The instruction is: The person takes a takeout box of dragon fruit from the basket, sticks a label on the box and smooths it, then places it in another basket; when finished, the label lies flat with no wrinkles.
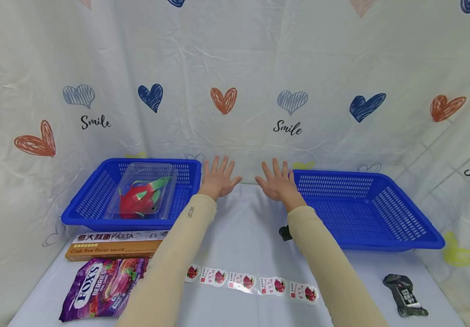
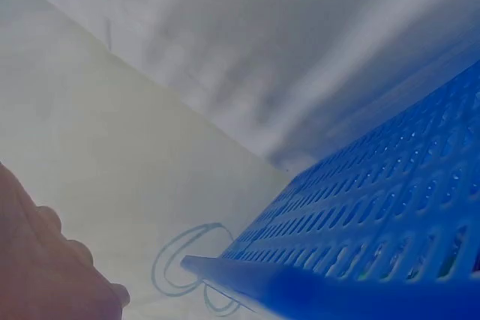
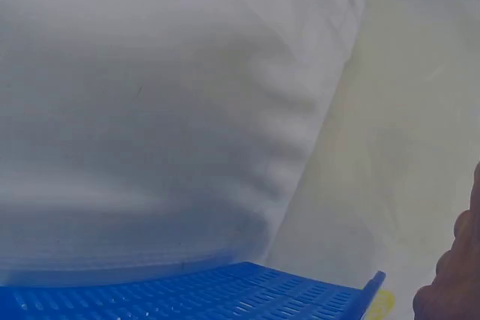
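Note:
Both hands reach forward, held over the back of the white table between two blue baskets. My left hand has its fingers spread and holds nothing; it is beside the right end of the left basket. My right hand, also with spread fingers and nothing in it, is close to the left end of the right basket. Inside the left basket lies a clear plastic box with a red and green dragon fruit. In the left wrist view the basket's slotted side fills the lower right.
A pasta box and a purple FOX'S berries bag lie before the left basket. A strip of fruit stickers runs across the table's front. At right lies a dark bone-shaped packet. A heart-printed curtain hangs behind.

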Action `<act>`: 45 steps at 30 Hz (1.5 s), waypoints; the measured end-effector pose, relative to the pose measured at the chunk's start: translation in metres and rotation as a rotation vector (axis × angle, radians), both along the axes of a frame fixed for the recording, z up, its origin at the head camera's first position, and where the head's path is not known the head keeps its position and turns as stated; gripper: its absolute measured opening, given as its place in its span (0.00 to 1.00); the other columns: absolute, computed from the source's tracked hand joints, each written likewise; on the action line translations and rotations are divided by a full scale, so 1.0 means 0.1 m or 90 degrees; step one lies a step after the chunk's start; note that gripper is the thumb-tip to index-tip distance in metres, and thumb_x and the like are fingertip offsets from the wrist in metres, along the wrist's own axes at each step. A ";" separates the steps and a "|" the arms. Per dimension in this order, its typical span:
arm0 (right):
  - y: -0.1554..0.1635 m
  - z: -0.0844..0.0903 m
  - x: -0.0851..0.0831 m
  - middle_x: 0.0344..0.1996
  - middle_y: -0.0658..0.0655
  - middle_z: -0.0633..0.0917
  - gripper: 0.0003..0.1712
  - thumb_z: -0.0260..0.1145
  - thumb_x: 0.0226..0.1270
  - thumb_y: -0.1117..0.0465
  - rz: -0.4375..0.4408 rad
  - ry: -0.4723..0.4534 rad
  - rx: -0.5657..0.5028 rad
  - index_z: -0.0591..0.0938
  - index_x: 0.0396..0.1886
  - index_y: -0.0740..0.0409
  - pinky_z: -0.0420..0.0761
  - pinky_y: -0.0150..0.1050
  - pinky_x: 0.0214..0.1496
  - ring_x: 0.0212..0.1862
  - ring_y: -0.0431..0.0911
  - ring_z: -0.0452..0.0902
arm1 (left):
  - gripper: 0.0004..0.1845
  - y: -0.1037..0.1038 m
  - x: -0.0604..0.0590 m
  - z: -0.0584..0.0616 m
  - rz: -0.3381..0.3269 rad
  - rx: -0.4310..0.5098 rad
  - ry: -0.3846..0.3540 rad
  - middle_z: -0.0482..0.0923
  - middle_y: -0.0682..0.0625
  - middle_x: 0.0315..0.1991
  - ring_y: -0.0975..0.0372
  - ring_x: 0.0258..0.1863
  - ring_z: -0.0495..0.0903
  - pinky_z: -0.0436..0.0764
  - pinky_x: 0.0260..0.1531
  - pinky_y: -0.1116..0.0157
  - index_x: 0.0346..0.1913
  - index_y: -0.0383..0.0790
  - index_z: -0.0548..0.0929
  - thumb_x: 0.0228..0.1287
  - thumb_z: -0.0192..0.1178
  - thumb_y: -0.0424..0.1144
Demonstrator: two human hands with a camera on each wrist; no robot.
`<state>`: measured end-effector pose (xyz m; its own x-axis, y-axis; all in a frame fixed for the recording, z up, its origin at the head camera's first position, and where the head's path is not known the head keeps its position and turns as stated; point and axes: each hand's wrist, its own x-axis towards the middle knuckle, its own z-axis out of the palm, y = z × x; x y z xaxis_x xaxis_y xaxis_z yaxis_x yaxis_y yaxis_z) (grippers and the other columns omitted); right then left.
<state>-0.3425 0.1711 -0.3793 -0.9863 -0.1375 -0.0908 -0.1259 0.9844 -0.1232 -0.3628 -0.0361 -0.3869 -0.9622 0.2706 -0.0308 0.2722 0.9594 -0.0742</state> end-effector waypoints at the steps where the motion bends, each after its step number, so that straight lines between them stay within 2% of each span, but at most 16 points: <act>1: -0.01 0.00 0.01 0.77 0.61 0.31 0.41 0.31 0.76 0.33 0.004 0.000 -0.002 0.38 0.80 0.46 0.34 0.63 0.72 0.74 0.65 0.21 | 0.38 -0.01 0.00 0.00 -0.004 0.003 -0.004 0.35 0.48 0.79 0.49 0.77 0.32 0.39 0.71 0.42 0.79 0.51 0.41 0.74 0.26 0.67; 6: -0.08 0.00 0.03 0.77 0.64 0.37 0.40 0.34 0.78 0.36 0.043 0.001 -0.026 0.41 0.80 0.50 0.36 0.62 0.73 0.75 0.66 0.24 | 0.37 -0.12 0.02 0.05 -0.049 0.019 -0.055 0.36 0.47 0.79 0.48 0.77 0.34 0.39 0.70 0.41 0.79 0.51 0.46 0.75 0.29 0.65; 9: -0.13 -0.01 0.05 0.77 0.67 0.44 0.39 0.37 0.78 0.38 0.077 0.008 -0.036 0.45 0.80 0.52 0.39 0.61 0.73 0.75 0.67 0.32 | 0.35 -0.21 0.01 0.10 -0.090 0.038 -0.096 0.38 0.46 0.79 0.48 0.77 0.35 0.39 0.70 0.41 0.79 0.50 0.50 0.76 0.32 0.63; 12: -0.21 -0.01 0.08 0.75 0.67 0.53 0.39 0.42 0.78 0.40 0.105 0.004 -0.061 0.49 0.79 0.54 0.46 0.60 0.73 0.75 0.65 0.43 | 0.34 -0.31 0.02 0.20 -0.125 0.064 -0.132 0.43 0.45 0.78 0.48 0.77 0.37 0.40 0.71 0.42 0.77 0.48 0.55 0.77 0.37 0.60; 16: -0.37 -0.02 0.14 0.73 0.64 0.62 0.38 0.47 0.78 0.42 0.138 -0.013 -0.130 0.54 0.78 0.57 0.55 0.57 0.72 0.73 0.60 0.54 | 0.32 -0.47 0.03 0.36 -0.147 0.113 -0.164 0.51 0.43 0.76 0.49 0.76 0.45 0.45 0.71 0.44 0.75 0.45 0.60 0.77 0.43 0.57; 21: -0.68 -0.06 0.25 0.66 0.64 0.72 0.36 0.54 0.76 0.46 0.206 -0.002 -0.239 0.62 0.74 0.62 0.66 0.52 0.68 0.67 0.57 0.67 | 0.31 -0.72 0.05 0.55 -0.139 0.166 -0.164 0.60 0.41 0.73 0.48 0.73 0.57 0.56 0.70 0.48 0.74 0.39 0.63 0.76 0.49 0.51; 25: -0.98 -0.12 0.38 0.60 0.64 0.78 0.33 0.58 0.75 0.49 0.245 0.025 -0.331 0.68 0.70 0.64 0.74 0.49 0.61 0.60 0.56 0.76 | 0.31 -0.91 0.07 0.64 -0.119 0.188 -0.165 0.61 0.39 0.72 0.46 0.72 0.57 0.57 0.69 0.47 0.73 0.37 0.63 0.75 0.51 0.49; 29: -1.27 -0.19 0.50 0.56 0.63 0.81 0.32 0.59 0.74 0.49 0.233 0.030 -0.402 0.69 0.70 0.61 0.78 0.47 0.57 0.56 0.55 0.78 | 0.32 -1.04 0.08 0.64 -0.113 0.187 -0.159 0.60 0.39 0.72 0.45 0.73 0.55 0.56 0.69 0.46 0.74 0.37 0.62 0.74 0.52 0.50; 33: -1.47 -0.28 0.57 0.57 0.61 0.80 0.34 0.61 0.73 0.49 0.208 0.004 -0.454 0.66 0.73 0.57 0.79 0.46 0.56 0.56 0.55 0.78 | 0.33 -1.10 0.10 0.62 -0.110 0.195 -0.162 0.60 0.38 0.73 0.45 0.73 0.55 0.55 0.69 0.46 0.74 0.36 0.61 0.74 0.53 0.49; 40: -1.61 -0.40 0.61 0.60 0.62 0.77 0.34 0.62 0.72 0.52 0.218 -0.015 -0.478 0.65 0.73 0.57 0.78 0.45 0.56 0.57 0.56 0.77 | 0.33 -1.16 0.13 0.63 -0.119 0.189 -0.172 0.61 0.38 0.72 0.45 0.72 0.56 0.57 0.69 0.46 0.74 0.37 0.61 0.72 0.57 0.46; 45: -1.64 -0.42 0.64 0.65 0.59 0.74 0.32 0.60 0.73 0.51 0.192 -0.057 -0.510 0.66 0.73 0.52 0.79 0.45 0.56 0.58 0.53 0.76 | 0.33 -1.20 0.16 0.63 -0.115 0.196 -0.172 0.61 0.38 0.72 0.44 0.72 0.57 0.58 0.68 0.44 0.73 0.37 0.63 0.70 0.59 0.44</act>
<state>-0.2780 0.0070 -0.4210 -0.8910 -0.4486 0.0689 -0.3243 0.5230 -0.7882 -0.3471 -0.1562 -0.3235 -0.8670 0.4695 -0.1668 0.4078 0.8610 0.3039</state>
